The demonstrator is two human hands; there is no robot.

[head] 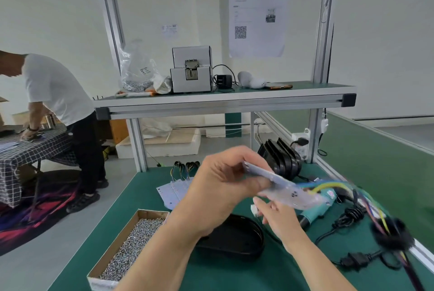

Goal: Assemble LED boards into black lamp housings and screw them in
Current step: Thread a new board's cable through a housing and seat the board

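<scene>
Above the green bench, an LED board is gripped by the left hand — blurred, with coloured wires trailing to the right. Just below, a small white connector is pinched by the right hand. A black housing is seen flat underneath — the screw box beside it.
</scene>
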